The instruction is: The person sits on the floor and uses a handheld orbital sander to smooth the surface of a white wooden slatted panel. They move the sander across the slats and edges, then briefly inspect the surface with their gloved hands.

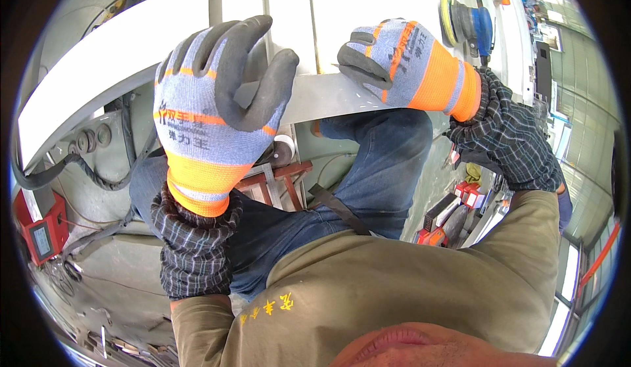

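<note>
Both my hands wear blue and orange knit gloves with dark grey coated fingers. My left hand (213, 111) is raised with its fingers curled over the near edge of a white and grey metal panel (342, 12). My right hand (407, 65) rests on the same edge further right, thumb under the lip and fingers on top. The panel runs across the upper part of the view, above my blue-jeaned knees (374, 163).
A round sander (468, 26) with a yellow pad and blue body lies on the panel at upper right. A red box (41, 235) with cables sits low left. Red and black items (453, 209) lie on the floor at right. A brown wooden frame (276, 180) stands between my legs.
</note>
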`<move>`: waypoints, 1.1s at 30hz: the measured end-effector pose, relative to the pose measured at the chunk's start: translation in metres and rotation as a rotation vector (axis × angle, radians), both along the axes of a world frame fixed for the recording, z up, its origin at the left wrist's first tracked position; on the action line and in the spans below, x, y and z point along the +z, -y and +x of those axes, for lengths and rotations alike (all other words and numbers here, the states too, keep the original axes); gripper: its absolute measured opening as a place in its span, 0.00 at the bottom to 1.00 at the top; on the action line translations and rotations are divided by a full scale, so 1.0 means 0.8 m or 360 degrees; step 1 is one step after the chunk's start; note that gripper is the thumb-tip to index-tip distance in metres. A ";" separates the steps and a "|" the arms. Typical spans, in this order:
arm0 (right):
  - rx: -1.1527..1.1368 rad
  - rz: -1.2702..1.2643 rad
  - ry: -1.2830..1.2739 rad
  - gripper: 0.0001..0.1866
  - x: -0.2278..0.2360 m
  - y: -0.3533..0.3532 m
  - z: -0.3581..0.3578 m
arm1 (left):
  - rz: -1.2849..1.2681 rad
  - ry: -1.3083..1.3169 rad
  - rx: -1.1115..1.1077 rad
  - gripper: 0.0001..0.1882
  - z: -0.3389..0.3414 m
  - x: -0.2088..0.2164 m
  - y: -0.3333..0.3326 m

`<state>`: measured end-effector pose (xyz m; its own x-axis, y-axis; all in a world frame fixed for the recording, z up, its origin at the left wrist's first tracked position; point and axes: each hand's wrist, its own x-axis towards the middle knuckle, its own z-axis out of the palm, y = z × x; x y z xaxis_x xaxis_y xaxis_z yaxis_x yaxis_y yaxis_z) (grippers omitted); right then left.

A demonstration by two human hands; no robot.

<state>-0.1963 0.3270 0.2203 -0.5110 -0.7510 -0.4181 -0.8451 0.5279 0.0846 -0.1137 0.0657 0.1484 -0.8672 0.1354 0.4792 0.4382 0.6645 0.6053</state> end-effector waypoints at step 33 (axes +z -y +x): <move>-0.0001 -0.0041 0.0038 0.33 -0.005 -0.001 0.004 | 0.0100 0.0037 0.0065 0.20 0.001 0.001 -0.003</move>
<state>-0.1934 0.3277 0.2160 -0.5015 -0.7614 -0.4107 -0.8464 0.5301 0.0507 -0.1130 0.0682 0.1491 -0.8825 0.0700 0.4651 0.3968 0.6418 0.6563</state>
